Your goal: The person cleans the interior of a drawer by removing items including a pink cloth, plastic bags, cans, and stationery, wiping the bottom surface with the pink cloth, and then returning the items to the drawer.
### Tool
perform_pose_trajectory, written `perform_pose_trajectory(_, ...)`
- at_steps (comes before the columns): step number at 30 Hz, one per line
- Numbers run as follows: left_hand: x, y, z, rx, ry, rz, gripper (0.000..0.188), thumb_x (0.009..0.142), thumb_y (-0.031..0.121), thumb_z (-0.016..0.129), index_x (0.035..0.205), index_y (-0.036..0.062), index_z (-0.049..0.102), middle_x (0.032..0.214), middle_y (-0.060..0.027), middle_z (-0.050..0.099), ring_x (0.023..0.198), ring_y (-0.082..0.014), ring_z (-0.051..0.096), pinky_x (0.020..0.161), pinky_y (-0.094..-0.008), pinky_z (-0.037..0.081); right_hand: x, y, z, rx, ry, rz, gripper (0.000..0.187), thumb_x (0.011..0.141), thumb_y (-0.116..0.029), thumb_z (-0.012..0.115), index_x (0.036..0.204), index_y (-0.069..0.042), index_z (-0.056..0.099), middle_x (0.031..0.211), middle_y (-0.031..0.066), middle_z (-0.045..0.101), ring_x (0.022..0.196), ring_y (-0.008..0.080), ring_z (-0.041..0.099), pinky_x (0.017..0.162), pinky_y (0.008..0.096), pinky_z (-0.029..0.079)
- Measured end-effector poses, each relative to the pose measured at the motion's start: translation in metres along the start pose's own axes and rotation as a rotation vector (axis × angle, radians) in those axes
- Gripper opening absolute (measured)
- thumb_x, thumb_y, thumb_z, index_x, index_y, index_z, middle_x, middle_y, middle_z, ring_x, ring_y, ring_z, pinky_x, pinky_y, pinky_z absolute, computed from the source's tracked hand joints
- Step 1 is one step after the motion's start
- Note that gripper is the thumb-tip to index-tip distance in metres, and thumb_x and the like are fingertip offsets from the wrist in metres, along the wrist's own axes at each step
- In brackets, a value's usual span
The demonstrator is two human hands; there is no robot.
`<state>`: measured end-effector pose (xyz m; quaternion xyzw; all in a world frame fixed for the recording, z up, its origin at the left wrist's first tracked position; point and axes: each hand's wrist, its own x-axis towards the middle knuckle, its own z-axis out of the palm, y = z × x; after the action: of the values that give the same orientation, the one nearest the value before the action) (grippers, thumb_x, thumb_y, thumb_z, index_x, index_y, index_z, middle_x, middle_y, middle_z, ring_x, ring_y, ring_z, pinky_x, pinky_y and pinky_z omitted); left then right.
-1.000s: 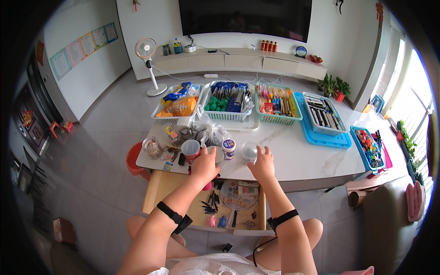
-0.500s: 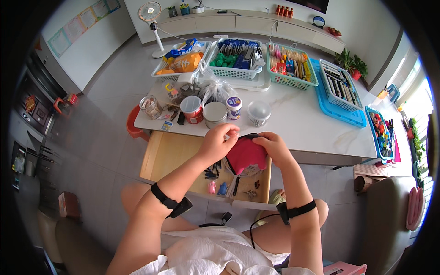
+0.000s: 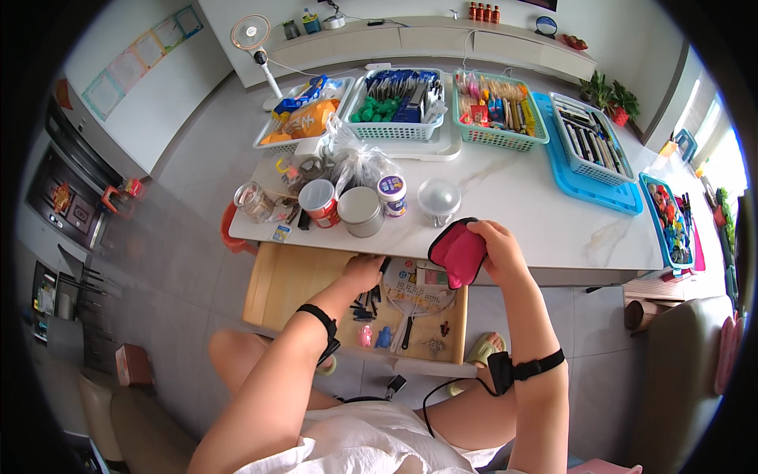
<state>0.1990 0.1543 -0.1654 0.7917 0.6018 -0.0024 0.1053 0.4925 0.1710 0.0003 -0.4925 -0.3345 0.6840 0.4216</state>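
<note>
My right hand (image 3: 497, 245) grips a pink pouch with a black edge (image 3: 458, 254) just below the front edge of the white table (image 3: 521, 207). My left hand (image 3: 365, 272) reaches down into the open wooden drawer (image 3: 284, 283) and touches its contents beside a round printed fan (image 3: 414, 286); I cannot see whether it holds anything. Small pens, clips and little figures lie loose in the drawer. Both wrists wear black bands.
Near the table's front stand a red can (image 3: 320, 201), a grey tin (image 3: 361, 212), a small purple-lidded jar (image 3: 392, 193) and a clear dome lid (image 3: 439, 197). Baskets (image 3: 399, 107) of craft supplies and blue trays (image 3: 588, 170) line the far side. A standing fan (image 3: 253, 35) is beyond.
Both hands came down from the tabletop to the drawer. The right hand took up the pink pouch and now holds it alone, while the left hand has let go and reached into the drawer.
</note>
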Motion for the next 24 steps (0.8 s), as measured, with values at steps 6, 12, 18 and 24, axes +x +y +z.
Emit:
perform_pose_trajectory(6, 0.014, -0.001, 0.012, 0.077, -0.01, 0.033, 0.061, 0.078, 0.028, 0.062, 0.129, 0.0052, 0.038, 0.135, -0.0176, 0.039, 0.125, -0.0336, 0.035, 0.102, -0.0419, 0.032, -0.015, 0.0, 0.001, -0.029, -0.033, -0.009, 0.024, 0.082, -0.016, 0.06, 0.098, 0.002, 0.056, 0.083, 0.0078, 0.061, 0.074, 0.0151, 0.059, 0.066, 0.0276, 0.05)
perform_pose_trajectory(12, 0.016, 0.003, 0.024, -0.045, -0.064, -0.081, 0.058, 0.079, 0.027, 0.059, 0.127, 0.0032, 0.039, 0.132, -0.0184, 0.042, 0.121, -0.0349, 0.039, 0.1, -0.0424, 0.035, -0.014, 0.0, -0.003, -0.034, -0.046, -0.018, 0.024, 0.082, -0.016, 0.06, 0.098, 0.002, 0.056, 0.084, 0.0085, 0.061, 0.075, 0.0152, 0.059, 0.068, 0.0274, 0.05)
perform_pose_trajectory(18, 0.006, 0.001, 0.039, 0.035, 0.182, 0.011, 0.044, 0.081, 0.017, 0.051, 0.12, -0.0022, 0.043, 0.117, -0.023, 0.053, 0.104, -0.0351, 0.053, 0.087, -0.0429, 0.045, -0.009, 0.001, 0.008, -0.033, -0.063, -0.039, 0.019, 0.083, -0.015, 0.06, 0.096, -0.001, 0.057, 0.085, 0.0054, 0.059, 0.077, 0.0126, 0.057, 0.068, 0.0254, 0.048)
perform_pose_trajectory(24, 0.012, 0.017, 0.033, -0.023, -0.083, -0.123, 0.036, 0.086, 0.008, 0.036, 0.119, -0.0049, 0.041, 0.115, -0.0282, 0.051, 0.093, -0.0368, 0.058, 0.081, -0.0428, 0.048, -0.005, 0.001, 0.012, -0.05, -0.057, -0.061, 0.026, 0.082, -0.015, 0.061, 0.099, 0.004, 0.056, 0.086, 0.0094, 0.061, 0.078, 0.0156, 0.059, 0.07, 0.0276, 0.049)
